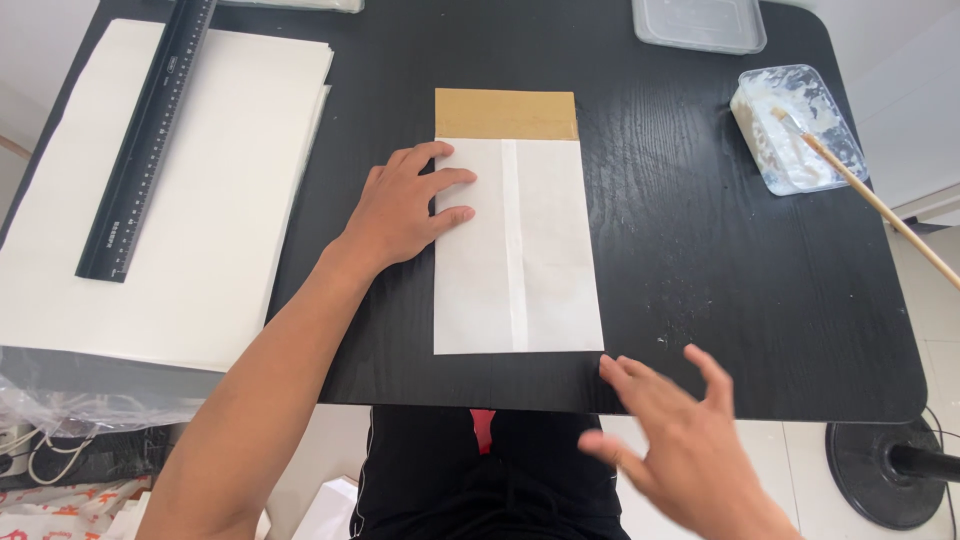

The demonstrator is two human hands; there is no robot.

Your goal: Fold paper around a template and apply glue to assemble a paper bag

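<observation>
Fingers (445, 183) of the left hand (405, 208) lie flat and slightly fanned on the left part of a folded white paper sheet (518, 245), with the thumb tucked along the hand's near side; they press down and pinch nothing. The palm rests on the black table (700, 250) just off the sheet's left edge, and the bare forearm runs back from the sheet toward the person at the table's near-left edge.

The sheet lies upright in the middle of the table, with a narrow lighter seam running down its centre. A brown cardboard piece (506, 113) sticks out from under the sheet's far end.

The right hand (675, 445) hovers open beyond the sheet's near-right corner, over the table's near edge, fingers loosely spread and slightly curled, holding nothing; it looks a little blurred. It does not touch the sheet.

Left of the sheet, a stack of white paper (210, 200) covers the table's left side, with a long black ruler (148, 135) lying at a slant on top. Far right of the sheet sits a clear plastic tray of white paste (795, 130), a wooden-handled brush (865, 190) resting in it with its handle pointing off the table's right edge. Beyond the sheet, at the far edge, is a clear plastic lid (698, 22).
</observation>
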